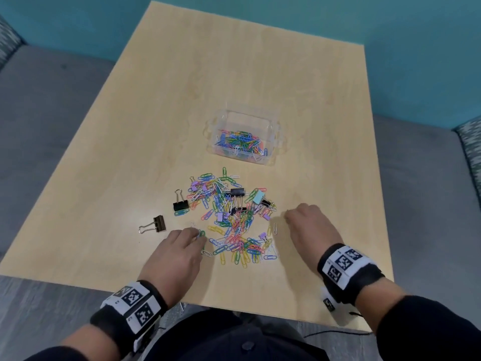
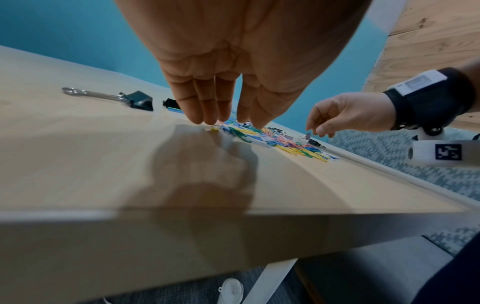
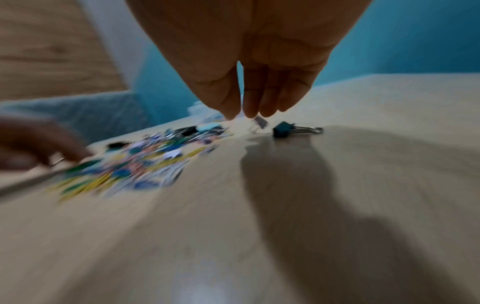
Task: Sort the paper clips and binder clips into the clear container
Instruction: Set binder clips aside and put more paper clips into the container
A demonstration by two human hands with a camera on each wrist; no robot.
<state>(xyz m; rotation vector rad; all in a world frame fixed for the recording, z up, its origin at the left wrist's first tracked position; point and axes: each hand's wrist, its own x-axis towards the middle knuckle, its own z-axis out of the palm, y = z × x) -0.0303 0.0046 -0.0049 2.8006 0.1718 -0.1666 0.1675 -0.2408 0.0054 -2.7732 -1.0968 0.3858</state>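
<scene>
A heap of coloured paper clips (image 1: pixel 231 222) lies mid-table, with black, light-blue and small purple binder clips mixed in. The clear container (image 1: pixel 276 131) stands just beyond it and holds several paper clips. Two black binder clips (image 1: pixel 180 203) (image 1: pixel 156 224) lie apart, left of the heap. My left hand (image 1: pixel 199 235) has its straight fingers (image 2: pixel 207 115) down on the clips at the heap's left edge. My right hand (image 1: pixel 286 217) hovers at the heap's right edge with its fingers (image 3: pixel 255 102) pointing down and holding nothing. A small purple binder clip (image 3: pixel 261 122) lies just past them.
A teal binder clip (image 3: pixel 284 129) lies on the wooden table (image 1: pixel 234 74) to the right of my right fingers. The table's near edge (image 2: pixel 182 214) is close under my wrists. Grey seating and teal walls surround the table.
</scene>
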